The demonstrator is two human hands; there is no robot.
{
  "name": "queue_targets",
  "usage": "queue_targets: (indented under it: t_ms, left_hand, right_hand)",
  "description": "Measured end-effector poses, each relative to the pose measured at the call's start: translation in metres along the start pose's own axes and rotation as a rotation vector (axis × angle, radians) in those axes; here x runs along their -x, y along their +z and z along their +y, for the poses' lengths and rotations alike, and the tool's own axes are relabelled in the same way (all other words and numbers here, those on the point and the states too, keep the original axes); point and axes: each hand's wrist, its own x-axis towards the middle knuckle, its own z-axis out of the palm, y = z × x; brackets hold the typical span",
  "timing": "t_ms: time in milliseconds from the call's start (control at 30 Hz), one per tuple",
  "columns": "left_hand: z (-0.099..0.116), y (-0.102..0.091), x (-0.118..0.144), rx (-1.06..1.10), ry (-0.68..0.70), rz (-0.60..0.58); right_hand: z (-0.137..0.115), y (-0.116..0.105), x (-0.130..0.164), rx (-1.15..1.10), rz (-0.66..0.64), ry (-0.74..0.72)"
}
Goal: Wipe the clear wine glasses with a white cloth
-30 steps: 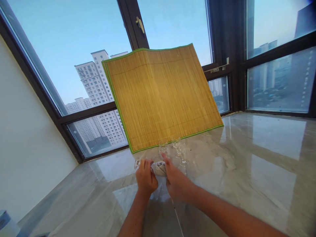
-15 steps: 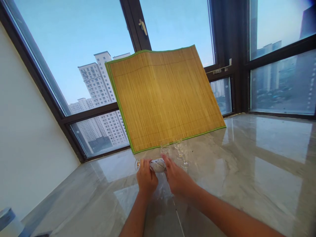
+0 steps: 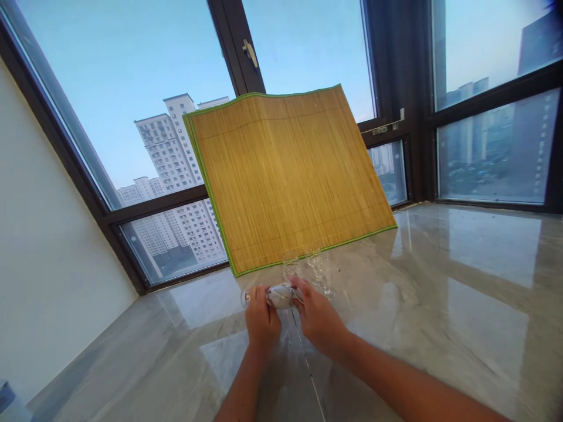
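Holding a sideways wine glass (image 3: 259,295) just before the bamboo mat (image 3: 285,181), your left hand (image 3: 262,321) grips its stem. Your right hand (image 3: 320,319) closes its fingers on the cloth (image 3: 281,295) stuffed in the bowl. Wiping looks midway; two more glasses (image 3: 317,268) stand nearer the mat on the surface (image 3: 440,305).

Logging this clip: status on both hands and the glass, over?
Left hand grips stemmed glass, held sideways. Right hand presses cloth into its bowl. Two more glasses stand just behind, bamboo mat beyond.
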Motion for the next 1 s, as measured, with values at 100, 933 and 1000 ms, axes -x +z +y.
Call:
queue_targets:
  t_ms: [100,933,1000]
  left_hand:
    - [0.003,0.000,0.001,0.004,-0.001,-0.013]
    - [0.001,-0.004,0.003,0.224,-0.025,0.014]
    - [-0.001,-0.003,0.003,0.261,-0.055,0.035]
  right_hand:
    - [0.002,0.002,0.000,-0.111,0.048,0.171]
    - [-0.025,-0.025,-0.023,-0.906,-0.033,0.547]
    - [-0.025,-0.027,-0.025,-0.916,-0.023,0.550]
